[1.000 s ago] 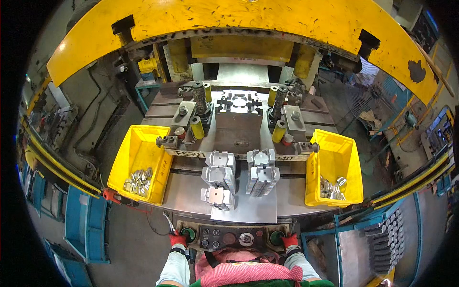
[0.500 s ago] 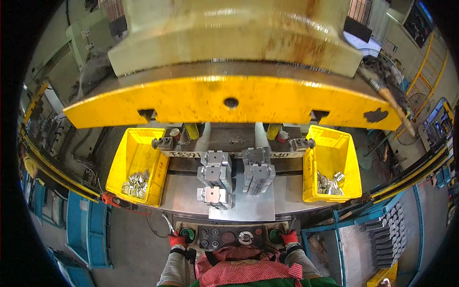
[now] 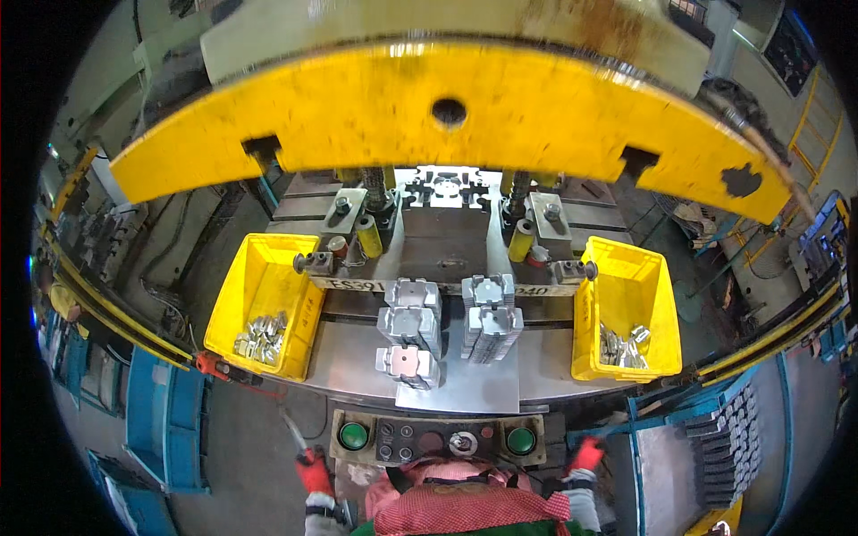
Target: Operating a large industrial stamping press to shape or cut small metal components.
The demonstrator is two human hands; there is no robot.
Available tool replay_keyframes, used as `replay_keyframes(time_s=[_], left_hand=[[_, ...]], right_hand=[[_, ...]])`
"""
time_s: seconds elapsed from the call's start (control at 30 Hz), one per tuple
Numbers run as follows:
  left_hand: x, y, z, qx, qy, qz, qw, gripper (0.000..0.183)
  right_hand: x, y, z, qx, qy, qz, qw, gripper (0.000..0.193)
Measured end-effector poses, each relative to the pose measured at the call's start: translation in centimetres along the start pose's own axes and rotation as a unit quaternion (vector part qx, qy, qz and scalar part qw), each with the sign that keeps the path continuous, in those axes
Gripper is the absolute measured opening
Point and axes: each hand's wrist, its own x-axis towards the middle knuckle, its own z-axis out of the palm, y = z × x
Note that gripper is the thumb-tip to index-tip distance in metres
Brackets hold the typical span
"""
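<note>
Gray floor all around, with a press bed straight ahead. Grips a thin, pale tool in the red-gloved left hand, just left of the panel, with fingers curled closed around its near end and its far end slanting off to the left. Holds the right hand, also red-gloved, off the panel's other end, near the right blue rack, with fingers partly bent; cannot tell how far open, nor whether gripping the blurred shape at the fingertips. Between both hands, apart from either, the left green button and right green button. Beyond these, on the bed, a metal sheet under stacks of metal parts, three in the left row, two in the right. To either side, the left bin and right bin, both yellow, with small metal pieces inside. Farther back, a brightly lit die below the yellow ram. Far right, dark parts on the rack.
</note>
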Motion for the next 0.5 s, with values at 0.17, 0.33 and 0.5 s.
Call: replay_keyframes(time_s=[0.17, 0.33, 0.5], left_hand=[[-1.9, 15.5, -2.3, -0.050, -0.018, 0.315, 0.948, 0.051], [-1.9, 35.4, 7.2, 0.092, -0.260, 0.414, 0.867, 0.036], [-4.2, 43.9, 20.9, 0.174, -0.375, 0.379, 0.828, 0.045]], right_hand=[[-2.8, -16.6, -1.8, 0.136, 0.049, -0.335, 0.931, 0.048], [-9.3, -33.0, 9.0, -0.008, -0.341, -0.473, 0.812, 0.046], [-14.5, -42.4, 23.3, -0.183, -0.512, -0.446, 0.711, 0.041]])
